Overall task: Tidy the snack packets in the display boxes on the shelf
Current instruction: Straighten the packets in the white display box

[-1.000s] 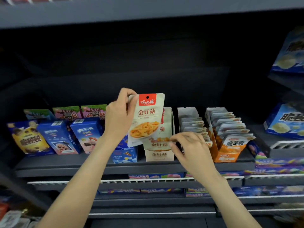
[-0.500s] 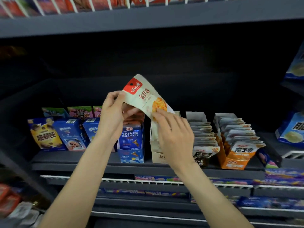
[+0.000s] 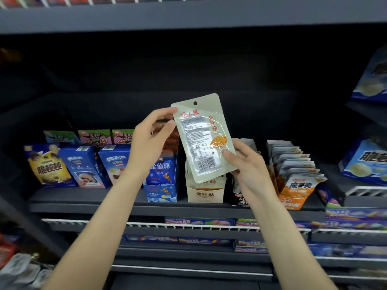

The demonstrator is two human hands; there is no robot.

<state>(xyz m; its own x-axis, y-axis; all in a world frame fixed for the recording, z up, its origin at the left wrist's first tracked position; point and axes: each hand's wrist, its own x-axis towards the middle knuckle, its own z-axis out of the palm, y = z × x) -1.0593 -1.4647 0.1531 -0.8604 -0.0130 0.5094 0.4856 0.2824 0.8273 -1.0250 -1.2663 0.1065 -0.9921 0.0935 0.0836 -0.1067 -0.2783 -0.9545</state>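
Note:
A pale snack packet [image 3: 202,139] with red lettering and a barcode is held up in front of the shelf, its back side facing me. My left hand [image 3: 149,141] touches its upper left edge with thumb and fingertips. My right hand [image 3: 247,168] pinches its lower right side. Below the packet stands its cream display box [image 3: 206,192] with more packets inside. To the right are a dark display box [image 3: 238,197], partly hidden by my right wrist, and an orange display box [image 3: 293,185] holding several packets.
Blue snack boxes [image 3: 83,166] and a blue open box [image 3: 162,181] stand left on the dark shelf [image 3: 104,203]. Blue boxes [image 3: 364,162] sit on the right shelf. Candy rows [image 3: 199,221] lie on lower racks. Another shelf [image 3: 188,15] hangs overhead.
The packet has been turned over from its front to its printed back and now stands nearly upright. My right hand moved from the packet's front to its lower right edge.

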